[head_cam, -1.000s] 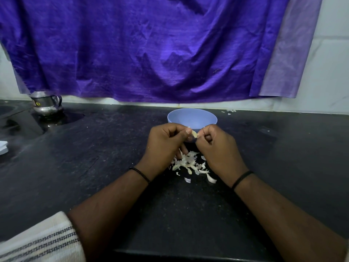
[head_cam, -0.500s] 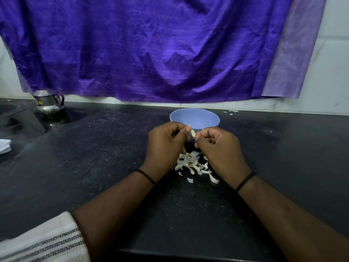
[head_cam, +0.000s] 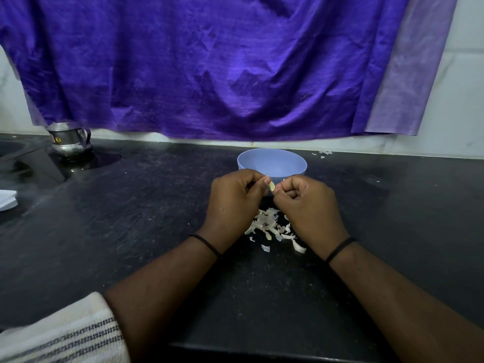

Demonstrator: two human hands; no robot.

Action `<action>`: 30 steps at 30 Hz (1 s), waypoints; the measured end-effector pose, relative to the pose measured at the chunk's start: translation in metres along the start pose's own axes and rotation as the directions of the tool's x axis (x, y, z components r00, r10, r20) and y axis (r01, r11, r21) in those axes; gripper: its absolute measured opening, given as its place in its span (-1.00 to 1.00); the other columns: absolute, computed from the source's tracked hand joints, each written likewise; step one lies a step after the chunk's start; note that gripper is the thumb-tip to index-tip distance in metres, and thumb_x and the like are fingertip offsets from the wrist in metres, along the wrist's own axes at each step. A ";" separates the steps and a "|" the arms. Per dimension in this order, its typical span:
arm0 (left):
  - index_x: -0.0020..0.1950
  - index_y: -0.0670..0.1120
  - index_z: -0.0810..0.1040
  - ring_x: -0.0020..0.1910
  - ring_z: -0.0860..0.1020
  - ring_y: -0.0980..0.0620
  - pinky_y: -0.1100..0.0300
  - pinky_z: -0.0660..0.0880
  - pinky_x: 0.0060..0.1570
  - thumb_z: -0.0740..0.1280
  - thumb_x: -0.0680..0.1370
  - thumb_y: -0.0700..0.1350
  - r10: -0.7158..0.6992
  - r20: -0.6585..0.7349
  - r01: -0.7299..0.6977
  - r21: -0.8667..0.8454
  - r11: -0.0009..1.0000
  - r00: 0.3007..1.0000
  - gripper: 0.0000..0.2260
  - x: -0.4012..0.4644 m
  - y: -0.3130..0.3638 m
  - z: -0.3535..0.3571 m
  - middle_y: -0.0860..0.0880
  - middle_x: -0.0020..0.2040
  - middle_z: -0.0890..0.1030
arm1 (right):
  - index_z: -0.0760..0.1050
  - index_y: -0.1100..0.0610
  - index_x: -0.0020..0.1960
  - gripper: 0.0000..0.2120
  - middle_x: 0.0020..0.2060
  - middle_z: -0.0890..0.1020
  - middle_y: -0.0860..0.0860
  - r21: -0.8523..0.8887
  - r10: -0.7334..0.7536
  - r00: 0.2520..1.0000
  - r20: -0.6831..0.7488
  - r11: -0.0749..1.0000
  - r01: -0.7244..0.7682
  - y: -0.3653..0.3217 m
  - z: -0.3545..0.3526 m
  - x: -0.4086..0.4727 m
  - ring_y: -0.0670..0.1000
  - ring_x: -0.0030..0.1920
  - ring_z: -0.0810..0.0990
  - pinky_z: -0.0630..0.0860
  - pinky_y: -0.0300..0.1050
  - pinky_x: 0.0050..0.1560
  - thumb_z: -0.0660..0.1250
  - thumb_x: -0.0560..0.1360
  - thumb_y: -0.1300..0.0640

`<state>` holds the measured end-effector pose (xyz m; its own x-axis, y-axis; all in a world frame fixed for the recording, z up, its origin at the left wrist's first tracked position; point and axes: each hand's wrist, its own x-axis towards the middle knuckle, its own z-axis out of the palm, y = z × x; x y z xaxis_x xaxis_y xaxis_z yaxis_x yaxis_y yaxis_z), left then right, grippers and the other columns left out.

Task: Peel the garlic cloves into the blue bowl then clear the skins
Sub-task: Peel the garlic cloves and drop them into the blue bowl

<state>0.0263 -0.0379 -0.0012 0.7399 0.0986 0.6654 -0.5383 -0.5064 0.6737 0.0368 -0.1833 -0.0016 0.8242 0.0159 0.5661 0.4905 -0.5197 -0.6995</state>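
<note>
Left hand (head_cam: 235, 203) and right hand (head_cam: 309, 205) at center frame, fingers curled, fingertips of both pinched on 1 garlic clove (head_cam: 272, 186) held between them. Blue bowl (head_cam: 271, 162) at 12 o'clock, just beyond the knuckles. Pile of skins (head_cam: 269, 224) at 6 o'clock below the hands on black counter (head_cam: 131, 218). Steel jug (head_cam: 70, 140) far off at 10 o'clock.

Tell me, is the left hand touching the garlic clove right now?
Touching. The head view shows the left hand pinching the garlic clove at its fingertips, just in front of the blue bowl.
</note>
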 end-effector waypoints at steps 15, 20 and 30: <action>-0.16 -0.18 0.60 -0.56 0.45 0.07 0.27 0.34 -0.62 0.28 0.63 -0.24 -0.244 0.205 0.303 -0.342 0.889 0.948 -0.81 0.006 -0.005 -0.002 -0.05 -0.34 0.59 | 0.59 0.17 -0.24 -0.91 -0.39 0.60 -0.08 0.111 -0.054 0.999 -0.003 0.992 0.055 -0.002 -0.003 0.000 -0.22 -0.38 0.52 0.42 -0.41 -0.32 0.40 0.43 0.30; -0.14 -0.19 0.56 -0.53 0.44 0.04 0.23 0.30 -0.57 0.27 0.64 -0.19 -0.287 0.307 0.402 -0.433 0.807 0.907 -0.81 0.007 -0.005 -0.004 -0.08 -0.29 0.59 | 0.58 0.13 -0.26 -0.89 -0.43 0.56 -0.11 0.115 -0.025 0.999 -0.021 0.993 0.027 -0.002 -0.004 0.002 -0.22 -0.41 0.48 0.40 -0.40 -0.34 0.40 0.42 0.27; -0.09 -0.16 0.58 -0.52 0.42 0.04 0.27 0.31 -0.61 0.26 0.64 -0.18 -0.291 0.447 0.501 -0.480 0.720 0.846 -0.84 0.008 -0.004 -0.008 -0.07 -0.29 0.57 | 0.54 0.19 -0.30 -0.88 -0.46 0.53 0.01 0.073 0.008 0.999 -0.052 0.997 -0.005 0.001 -0.009 0.003 -0.14 -0.43 0.39 0.34 -0.32 -0.39 0.37 0.42 0.26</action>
<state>0.0314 -0.0284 0.0045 0.9627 -0.1523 0.2234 -0.2105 0.0961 0.9728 0.0374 -0.1913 0.0037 0.8124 -0.0332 0.5822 0.5060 -0.4561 -0.7321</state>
